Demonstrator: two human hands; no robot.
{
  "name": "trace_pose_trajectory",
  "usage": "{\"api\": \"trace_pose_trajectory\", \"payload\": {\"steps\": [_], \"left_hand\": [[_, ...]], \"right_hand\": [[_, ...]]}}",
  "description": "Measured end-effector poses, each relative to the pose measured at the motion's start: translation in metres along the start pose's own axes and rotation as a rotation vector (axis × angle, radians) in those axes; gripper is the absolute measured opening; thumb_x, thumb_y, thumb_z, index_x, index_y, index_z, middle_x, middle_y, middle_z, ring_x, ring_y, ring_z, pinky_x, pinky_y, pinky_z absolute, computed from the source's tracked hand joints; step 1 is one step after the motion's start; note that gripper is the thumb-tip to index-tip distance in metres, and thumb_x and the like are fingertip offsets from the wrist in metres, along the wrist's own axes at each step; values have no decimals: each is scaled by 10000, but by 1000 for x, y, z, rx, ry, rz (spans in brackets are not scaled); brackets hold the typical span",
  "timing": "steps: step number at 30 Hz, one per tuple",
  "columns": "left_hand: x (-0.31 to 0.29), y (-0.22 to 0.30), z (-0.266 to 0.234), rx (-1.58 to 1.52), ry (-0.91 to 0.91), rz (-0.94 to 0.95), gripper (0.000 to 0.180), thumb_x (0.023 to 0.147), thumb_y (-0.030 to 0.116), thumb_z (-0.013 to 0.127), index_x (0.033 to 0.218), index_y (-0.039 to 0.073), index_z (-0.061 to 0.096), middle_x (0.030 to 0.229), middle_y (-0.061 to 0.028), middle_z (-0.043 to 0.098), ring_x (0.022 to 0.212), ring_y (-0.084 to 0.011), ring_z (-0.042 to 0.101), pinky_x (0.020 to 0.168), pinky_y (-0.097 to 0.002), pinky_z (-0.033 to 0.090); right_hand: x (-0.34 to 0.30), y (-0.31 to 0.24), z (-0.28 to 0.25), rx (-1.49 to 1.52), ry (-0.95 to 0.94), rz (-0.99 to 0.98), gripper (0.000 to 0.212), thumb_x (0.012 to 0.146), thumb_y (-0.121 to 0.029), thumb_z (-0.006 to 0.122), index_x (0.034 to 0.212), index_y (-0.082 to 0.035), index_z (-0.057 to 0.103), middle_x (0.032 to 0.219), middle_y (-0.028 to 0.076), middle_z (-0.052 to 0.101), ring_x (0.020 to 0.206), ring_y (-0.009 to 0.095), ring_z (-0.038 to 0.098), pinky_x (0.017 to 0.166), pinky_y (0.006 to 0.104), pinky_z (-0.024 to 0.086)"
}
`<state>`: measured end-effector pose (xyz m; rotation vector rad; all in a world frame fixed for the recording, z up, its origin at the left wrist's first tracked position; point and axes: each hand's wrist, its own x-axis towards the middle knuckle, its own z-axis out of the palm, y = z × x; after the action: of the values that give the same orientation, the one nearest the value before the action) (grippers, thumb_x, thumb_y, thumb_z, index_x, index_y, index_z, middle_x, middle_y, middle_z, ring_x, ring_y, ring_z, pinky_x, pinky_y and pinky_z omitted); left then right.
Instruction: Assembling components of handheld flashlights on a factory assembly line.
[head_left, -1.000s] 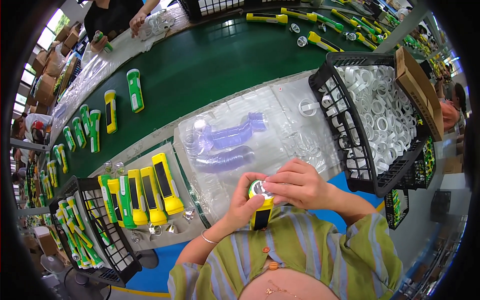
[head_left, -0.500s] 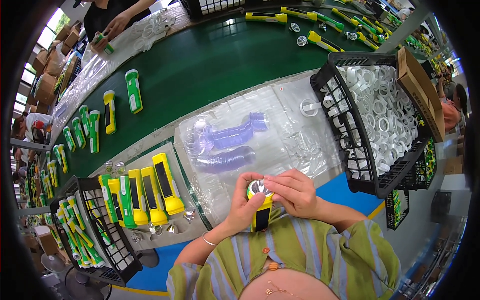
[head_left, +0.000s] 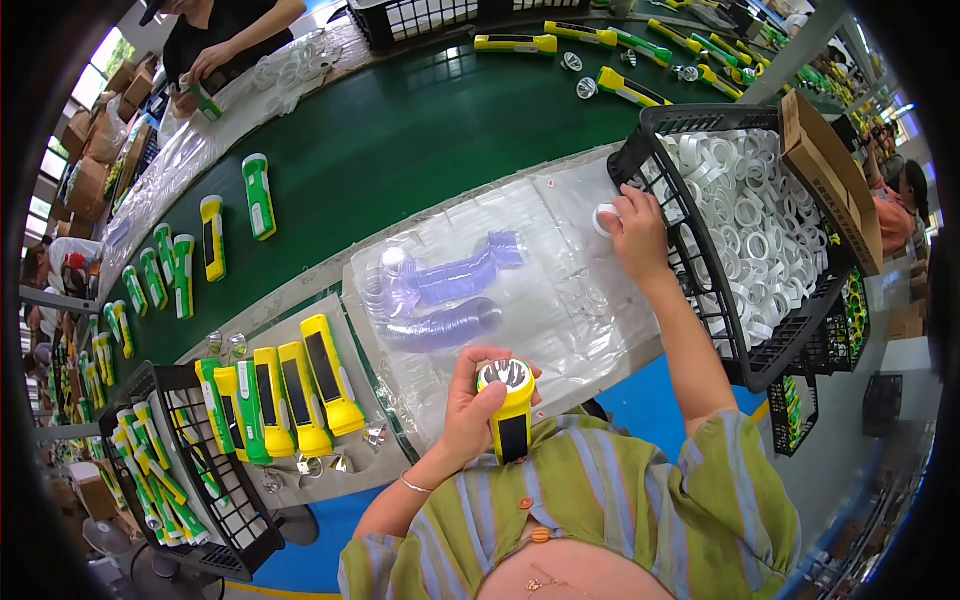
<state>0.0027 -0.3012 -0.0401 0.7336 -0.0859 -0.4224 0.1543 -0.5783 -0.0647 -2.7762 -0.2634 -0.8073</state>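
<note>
In my left hand (head_left: 468,412) a yellow flashlight (head_left: 513,425) stands nearly upright, a dark panel on its side. My fingers wrap round its head, where a shiny reflector (head_left: 506,374) faces up. Out to the right, beside the basket, my right hand (head_left: 640,235) pinches a white plastic ring (head_left: 604,219) at its edge, over the plastic-covered table. Between my hands and the belt lie stacks of clear, bluish lenses (head_left: 455,279) on the plastic sheet (head_left: 560,300).
A black basket (head_left: 700,250) full of white rings (head_left: 750,215) stands at right. Several flashlights (head_left: 300,385) lie at left with loose reflectors, beside another black basket (head_left: 190,430). More flashlights lie on the green belt (head_left: 400,130). Across it, a person (head_left: 225,50) handles a flashlight.
My right hand has left the flashlight head and reached out to the right, onto the white ring. My left hand still holds the flashlight, slightly further left.
</note>
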Motion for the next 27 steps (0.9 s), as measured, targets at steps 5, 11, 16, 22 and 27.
{"api": "trace_pose_trajectory", "payload": {"steps": [5,11,16,22,27], "left_hand": [[-2,2,-5,-16,48,5,311,832,173,475,1114,81,383,1077,-212,500,797,-297,592,726,-387,486],[1,-2,-10,-69,66,0,298,796,162,490,1064,47,429,1047,-132,455,798,-322,603,686,-426,516],[5,-5,-11,-158,-17,-14,309,820,133,492,1103,26,427,1057,-117,484,882,-289,604,741,-429,526],[1,-10,-16,-209,57,-76,352,868,189,527,1143,21,384,1092,-136,515,957,-241,580,775,-382,517],[3,-23,-27,-172,58,-63,462,858,197,577,1211,20,335,1108,-145,508,980,-210,568,830,-330,490]], "right_hand": [[6,-36,-35,565,-95,148,168,748,-76,664,870,-7,572,1087,156,568,935,298,562,788,348,462],[0,-93,-94,797,-977,-211,355,664,-83,734,958,-47,538,1040,100,552,970,239,546,823,315,436],[-11,-117,-89,1271,-929,-129,526,670,-80,720,1127,-50,462,1162,127,528,1002,231,561,891,347,434],[-55,-138,-66,1162,-566,-228,371,779,-97,626,1106,-42,460,1245,206,481,1081,312,537,899,390,426],[-64,-150,-62,1194,-361,-327,333,755,-129,678,1004,-24,485,1124,223,537,1016,381,544,835,421,458]]}}
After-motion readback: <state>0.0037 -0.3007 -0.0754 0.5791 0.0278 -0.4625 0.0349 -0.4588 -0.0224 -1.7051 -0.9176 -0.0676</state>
